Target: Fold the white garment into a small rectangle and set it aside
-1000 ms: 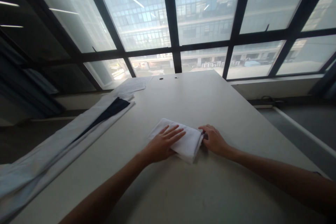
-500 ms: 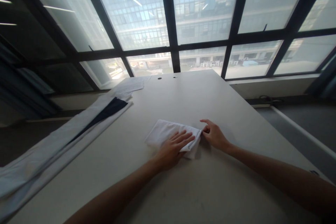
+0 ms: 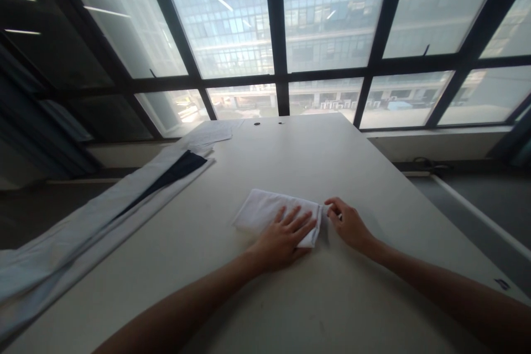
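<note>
A folded white cloth (image 3: 261, 207) lies on the white table, its layered edge facing right. My left hand (image 3: 286, 235) rests flat on the cloth's right part with fingers spread, hiding some of its front side. Just beyond the right edge of the cloth is my right hand (image 3: 348, 225). Its fingers are loosely bent and a little apart, with nothing visible between them, and a small gap separates them from the cloth.
Long pieces of white fabric (image 3: 103, 207) with a dark navy piece (image 3: 178, 174) are laid along the table's left side. Papers (image 3: 213, 131) lie at the far left corner. Large windows (image 3: 323, 16) stand behind the table (image 3: 286, 149).
My right hand has come off the cloth's right edge and drawn slightly away. The cloth's near right corner now lies flatter and neater. My left hand stays pressed on it.
</note>
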### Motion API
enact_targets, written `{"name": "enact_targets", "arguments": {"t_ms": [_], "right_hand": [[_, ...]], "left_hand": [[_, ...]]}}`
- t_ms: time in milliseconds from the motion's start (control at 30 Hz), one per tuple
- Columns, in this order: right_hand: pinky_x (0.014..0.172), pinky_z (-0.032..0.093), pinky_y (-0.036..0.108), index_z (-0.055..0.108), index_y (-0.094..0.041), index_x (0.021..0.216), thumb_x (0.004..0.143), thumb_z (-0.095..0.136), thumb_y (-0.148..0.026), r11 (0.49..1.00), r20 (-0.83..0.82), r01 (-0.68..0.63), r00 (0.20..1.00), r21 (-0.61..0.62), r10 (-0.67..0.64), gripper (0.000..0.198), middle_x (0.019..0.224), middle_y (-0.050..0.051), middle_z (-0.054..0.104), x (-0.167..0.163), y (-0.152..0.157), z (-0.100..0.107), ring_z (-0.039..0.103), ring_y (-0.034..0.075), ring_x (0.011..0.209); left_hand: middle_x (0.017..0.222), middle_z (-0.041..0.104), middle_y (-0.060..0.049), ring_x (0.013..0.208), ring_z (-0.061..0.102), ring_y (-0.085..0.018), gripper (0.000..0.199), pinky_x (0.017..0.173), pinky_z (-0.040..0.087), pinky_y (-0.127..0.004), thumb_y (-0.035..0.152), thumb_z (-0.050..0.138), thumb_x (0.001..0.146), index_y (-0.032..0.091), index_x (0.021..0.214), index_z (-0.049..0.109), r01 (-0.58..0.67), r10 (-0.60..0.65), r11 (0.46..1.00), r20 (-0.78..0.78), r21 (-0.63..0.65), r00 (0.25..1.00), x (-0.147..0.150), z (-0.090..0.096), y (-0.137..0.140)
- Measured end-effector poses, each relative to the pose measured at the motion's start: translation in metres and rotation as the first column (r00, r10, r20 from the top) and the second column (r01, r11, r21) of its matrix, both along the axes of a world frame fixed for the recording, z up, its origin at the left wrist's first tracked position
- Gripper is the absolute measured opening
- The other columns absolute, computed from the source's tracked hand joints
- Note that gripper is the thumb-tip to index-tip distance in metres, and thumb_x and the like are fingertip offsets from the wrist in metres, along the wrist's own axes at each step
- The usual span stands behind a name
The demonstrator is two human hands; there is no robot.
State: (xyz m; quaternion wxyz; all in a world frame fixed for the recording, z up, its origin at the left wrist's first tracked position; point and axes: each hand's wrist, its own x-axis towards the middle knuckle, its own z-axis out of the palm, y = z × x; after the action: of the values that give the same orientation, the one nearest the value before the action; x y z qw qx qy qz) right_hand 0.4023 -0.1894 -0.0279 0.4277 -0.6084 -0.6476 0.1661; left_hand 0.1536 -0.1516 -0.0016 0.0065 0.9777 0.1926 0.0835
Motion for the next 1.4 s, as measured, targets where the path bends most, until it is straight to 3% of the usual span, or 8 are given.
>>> {"name": "enact_targets", "arguments": {"t_ms": [167,367,467,600,833,1033,1267,1400], "right_hand": [[0.105,0.046,0.044,0.067,-0.020,0.117,0.097,0.041,-0.021,0.973,0.127,-0.146,0.984,0.180,0.124,0.033,0.122,0.012,0.065,-0.031,0.002,0.016,0.057,0.024,0.119],[0.119,0.030,0.049,0.052,-0.010,0.144,0.098,0.044,-0.028,0.975,0.314,-0.195,0.924,-0.106,0.219,0.050,0.153,0.019,0.046,-0.108,0.042,0.032,0.037,0.030,0.145],[0.122,0.024,0.049,0.049,-0.004,0.146,0.101,0.041,-0.040,0.961,0.244,-0.165,0.945,-0.222,0.219,0.058,0.157,0.022,0.039,-0.121,0.068,0.027,0.027,0.032,0.150],[0.123,0.024,0.042,0.040,-0.002,0.151,0.106,0.022,-0.041,0.960,0.101,-0.093,0.987,-0.265,0.124,0.063,0.160,0.020,0.035,-0.104,0.079,0.011,0.027,0.025,0.151],[0.124,0.015,0.051,0.035,-0.002,0.154,0.101,0.041,-0.050,0.970,0.470,-0.197,0.849,-0.140,0.240,0.072,0.162,0.025,0.028,-0.084,0.039,-0.002,0.018,0.032,0.153],[0.121,0.015,0.061,0.031,-0.013,0.158,0.090,0.053,-0.071,0.948,0.608,-0.294,0.733,-0.122,0.305,0.093,0.164,0.025,0.019,-0.061,0.024,-0.005,0.012,0.042,0.152],[0.123,0.014,0.055,0.030,-0.021,0.159,0.096,0.043,-0.069,0.829,0.601,-0.491,0.587,-0.269,0.542,0.081,0.166,0.015,0.021,0.002,0.059,0.016,0.016,0.032,0.153],[0.122,0.020,0.052,0.049,-0.012,0.148,0.106,0.024,-0.043,0.943,0.554,-0.283,0.764,-0.176,0.332,0.058,0.156,0.017,0.043,-0.025,0.077,0.044,0.032,0.028,0.149]], "left_hand": [[0.165,0.026,-0.011,0.154,0.014,-0.035,0.083,0.122,0.012,-0.060,0.068,0.045,0.096,0.025,0.162,0.019,0.008,-0.008,1.000,0.015,-0.019,1.000,0.002,-0.002,0.001],[0.162,0.036,-0.003,0.150,0.030,-0.031,0.057,0.123,0.024,-0.047,0.043,0.043,0.102,0.029,0.157,0.036,-0.117,0.126,0.986,0.071,-0.115,0.990,0.021,-0.016,0.011],[0.161,0.038,-0.001,0.150,0.031,-0.028,0.058,0.124,0.024,-0.045,0.046,0.046,0.101,0.030,0.156,0.037,-0.063,0.072,0.990,0.062,-0.129,0.996,0.012,-0.008,0.024],[0.161,0.037,-0.005,0.153,0.024,-0.025,0.055,0.126,0.012,-0.048,0.049,0.038,0.105,0.028,0.156,0.038,-0.013,0.017,0.989,0.025,-0.149,1.000,-0.030,0.007,0.055],[0.166,0.025,-0.006,0.155,0.016,-0.025,0.062,0.123,0.016,-0.048,0.056,0.027,0.106,0.026,0.160,0.028,-0.324,0.328,0.916,-0.021,-0.235,0.944,-0.085,-0.007,0.105],[0.167,0.020,-0.009,0.155,0.011,-0.027,0.066,0.123,0.015,-0.049,0.056,0.023,0.106,0.020,0.161,0.023,-0.361,0.365,0.908,-0.023,-0.214,0.931,-0.083,-0.016,0.093],[0.166,0.021,-0.012,0.155,0.011,-0.030,0.065,0.121,0.015,-0.057,0.053,0.019,0.106,0.017,0.159,0.028,-0.440,0.428,0.874,-0.099,-0.209,0.898,-0.085,-0.004,0.073],[0.157,0.042,-0.013,0.151,0.029,-0.026,0.052,0.123,0.018,-0.053,0.032,0.023,0.106,0.016,0.152,0.043,-0.529,0.540,0.837,0.057,-0.139,0.840,-0.062,0.009,0.087]]}}
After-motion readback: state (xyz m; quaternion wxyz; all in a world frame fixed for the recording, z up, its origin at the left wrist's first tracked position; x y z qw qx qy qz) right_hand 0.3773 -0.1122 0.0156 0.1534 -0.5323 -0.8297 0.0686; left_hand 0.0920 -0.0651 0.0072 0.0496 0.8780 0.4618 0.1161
